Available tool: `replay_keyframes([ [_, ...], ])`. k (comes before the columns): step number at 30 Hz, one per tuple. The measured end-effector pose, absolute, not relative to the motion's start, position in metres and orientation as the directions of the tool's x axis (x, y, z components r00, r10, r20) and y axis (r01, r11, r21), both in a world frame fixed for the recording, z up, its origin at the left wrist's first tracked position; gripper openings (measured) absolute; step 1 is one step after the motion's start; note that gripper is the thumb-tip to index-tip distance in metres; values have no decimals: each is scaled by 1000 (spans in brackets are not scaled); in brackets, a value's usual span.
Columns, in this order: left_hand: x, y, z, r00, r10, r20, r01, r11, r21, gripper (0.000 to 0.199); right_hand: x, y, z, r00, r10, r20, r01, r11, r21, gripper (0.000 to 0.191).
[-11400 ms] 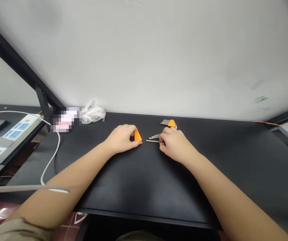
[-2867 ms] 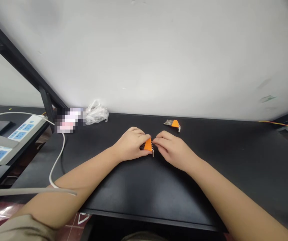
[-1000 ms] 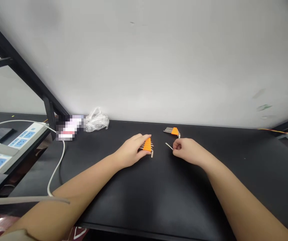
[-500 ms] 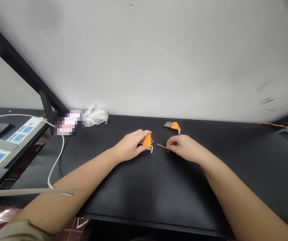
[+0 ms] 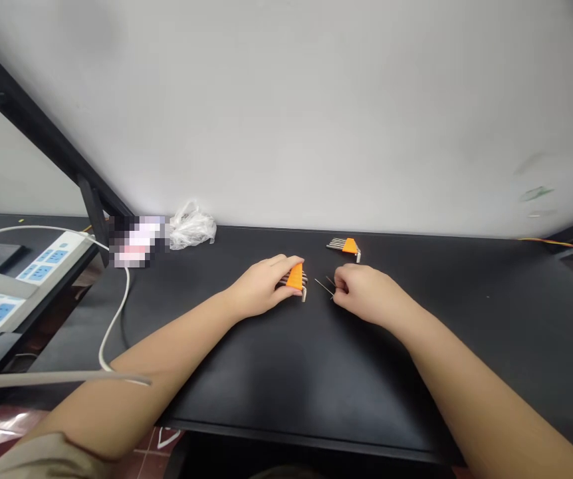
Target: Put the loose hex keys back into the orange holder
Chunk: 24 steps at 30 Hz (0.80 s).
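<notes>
My left hand grips an orange hex key holder between thumb and fingers, just above or on the black table. Several metal keys pass through this holder, and the bent end of the largest hangs at its near right corner. To the right, my right hand is closed in a pinch on thin hex keys; two slim shafts stick out leftward from the fingertips, and their other ends are hidden. Behind that hand lies a second orange hex key set with several keys in it, untouched.
On the black table, a crumpled clear plastic bag rests against the wall beside a blurred-out item. A white power strip is at the left, and a pale cable runs down near my left forearm.
The fingers of my right hand have curled in, and the thin keys, close together before, now spread apart at an angle. My left hand keeps its hold on the holder.
</notes>
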<state>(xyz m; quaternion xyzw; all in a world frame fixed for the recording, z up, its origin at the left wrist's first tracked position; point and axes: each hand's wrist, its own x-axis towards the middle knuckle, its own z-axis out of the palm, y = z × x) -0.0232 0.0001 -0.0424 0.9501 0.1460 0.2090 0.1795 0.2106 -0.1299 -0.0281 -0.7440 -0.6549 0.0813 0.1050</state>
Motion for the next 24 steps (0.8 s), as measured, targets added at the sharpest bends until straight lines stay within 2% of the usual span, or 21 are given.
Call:
replay_keyframes([
  [4,-23,1,-43,864,343,370,183,-896,404,55,210,-132,-24,-22,989,143,896,83,-437,4],
  [6,-23,1,-43,860,334,387,168,-900,403,56,208,-133,-23,-70,972,226,864,173,-474,5],
  [10,-22,0,-43,865,309,395,144,-908,394,56,203,-132,-25,-122,930,348,836,285,-469,10],
  [20,-22,1,-42,884,277,375,129,-918,374,56,200,-133,-23,-164,910,381,837,332,-434,13],
  [24,-22,0,-40,889,259,377,108,-920,377,55,201,-133,-26,-196,905,378,862,343,-374,18],
])
